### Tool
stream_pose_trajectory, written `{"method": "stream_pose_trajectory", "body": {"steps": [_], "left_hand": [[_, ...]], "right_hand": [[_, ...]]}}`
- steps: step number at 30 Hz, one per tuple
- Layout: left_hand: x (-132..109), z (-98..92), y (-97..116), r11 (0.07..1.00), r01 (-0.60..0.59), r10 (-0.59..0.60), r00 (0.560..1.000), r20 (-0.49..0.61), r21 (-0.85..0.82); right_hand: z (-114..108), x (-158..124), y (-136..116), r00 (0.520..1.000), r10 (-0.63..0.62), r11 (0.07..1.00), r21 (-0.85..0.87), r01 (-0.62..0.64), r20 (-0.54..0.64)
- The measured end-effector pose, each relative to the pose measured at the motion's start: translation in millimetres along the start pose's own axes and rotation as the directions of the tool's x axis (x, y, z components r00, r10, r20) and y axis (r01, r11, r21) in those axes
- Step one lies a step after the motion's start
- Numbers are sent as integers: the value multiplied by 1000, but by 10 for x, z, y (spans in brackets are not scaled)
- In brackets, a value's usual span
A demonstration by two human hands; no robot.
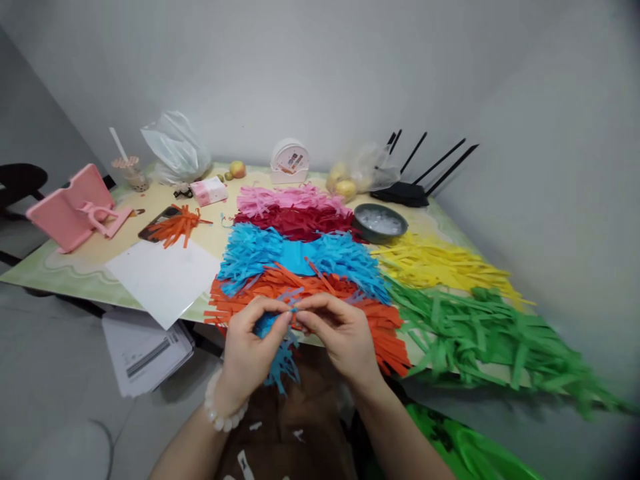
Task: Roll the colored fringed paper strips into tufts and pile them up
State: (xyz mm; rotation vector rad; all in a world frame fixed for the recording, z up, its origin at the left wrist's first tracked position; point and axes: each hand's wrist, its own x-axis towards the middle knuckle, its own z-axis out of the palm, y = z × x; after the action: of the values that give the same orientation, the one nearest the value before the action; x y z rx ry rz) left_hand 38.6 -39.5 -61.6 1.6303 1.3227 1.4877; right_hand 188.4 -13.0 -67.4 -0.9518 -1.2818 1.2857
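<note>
Both my hands meet above the table's front edge, fingertips pinched together on a blue paper tassel (283, 363). My left hand (253, 347), with a white bead bracelet (220, 407) at the wrist, is closed on its upper end. The tassel's cut strips hang down behind that hand. My right hand (345, 333) pinches the same tip from the other side. Just beyond the hands lies orange fringed paper (385, 327), then blue fringed paper (250, 253). Red fringed paper (295, 222) and pink fringed paper (285, 199) follow toward the wall.
Yellow (440, 263) and green fringed paper (500, 333) spread to the right, near a dark bowl (380, 223) and a black router (403, 193). Leftward are an orange tassel (180, 225) on a phone, white paper (165, 277), a pink stand (75, 207) and a drink cup (133, 175).
</note>
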Motion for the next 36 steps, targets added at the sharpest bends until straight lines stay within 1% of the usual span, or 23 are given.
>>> {"method": "stream_pose_trajectory", "body": {"steps": [2, 4, 6, 8, 10, 11, 13, 15, 17, 19, 21, 23, 26, 29, 31, 32, 34, 36], "left_hand": [[-31, -38, -8, 998, -55, 54, 998, 25, 26], [-58, -59, -27, 993, -104, 102, 994, 42, 60], [-84, -63, -52, 989, -118, 114, 993, 45, 95], [-109, -58, -72, 993, -76, 75, 997, 15, 86], [-128, -56, -84, 1000, -10, 10, 1000, -9, 20], [-136, -59, -87, 1000, 17, -17, 1000, -1, -22], [-151, -69, -92, 995, 47, -42, 998, 56, -83], [-171, -77, -102, 993, 65, -56, 994, 89, -97], [-199, -73, -123, 993, 88, -84, 995, 53, -78], [-226, -57, -150, 991, 119, -119, 993, 0, -59], [-241, -37, -172, 984, 158, -160, 987, -19, -80], [-237, -23, -181, 966, 208, -210, 978, 8, -151], [-201, -23, -172, 925, 276, -263, 961, 86, -260], [-166, -46, -170, 932, 280, -263, 960, 99, -232], [-154, -64, -186, 933, 288, -275, 957, 87, -216], [-150, -71, -197, 921, 309, -296, 951, 91, -237], [-148, -68, -214, 866, 378, -352, 926, 136, -328], [-157, -35, -213, 791, 437, -398, 899, 183, -428]], "right_hand": [[29, -40, -14, 1000, -17, 1000, -18, 17, -13], [42, -59, -20, 1000, -7, 1000, 3, 7, -1], [41, -68, -20, 1000, 8, 1000, -3, -8, 22], [30, -77, -14, 999, 22, 999, -38, -21, 41], [18, -90, -1, 998, 38, 997, -67, -36, 41], [15, -97, 9, 998, 44, 996, -74, -42, 35], [21, -115, 36, 999, 46, 996, -78, -45, 15], [37, -134, 62, 999, 36, 995, -89, -35, 1], [53, -151, 77, 1000, 14, 992, -127, -13, 2], [51, -163, 76, 999, -2, 983, -183, 7, 32], [29, -164, 66, 998, -9, 976, -217, 21, 56], [1, -159, 52, 998, -21, 972, -233, 33, 53], [-15, -150, 22, 995, -96, 943, -317, 103, 37], [4, -147, -26, 979, -188, 881, -426, 205, 82], [16, -147, -64, 968, -234, 859, -449, 248, 87], [21, -147, -81, 965, -251, 858, -444, 259, 76], [36, -141, -100, 960, -276, 867, -422, 265, 35], [68, -132, -93, 955, -295, 872, -412, 266, -8]]}}
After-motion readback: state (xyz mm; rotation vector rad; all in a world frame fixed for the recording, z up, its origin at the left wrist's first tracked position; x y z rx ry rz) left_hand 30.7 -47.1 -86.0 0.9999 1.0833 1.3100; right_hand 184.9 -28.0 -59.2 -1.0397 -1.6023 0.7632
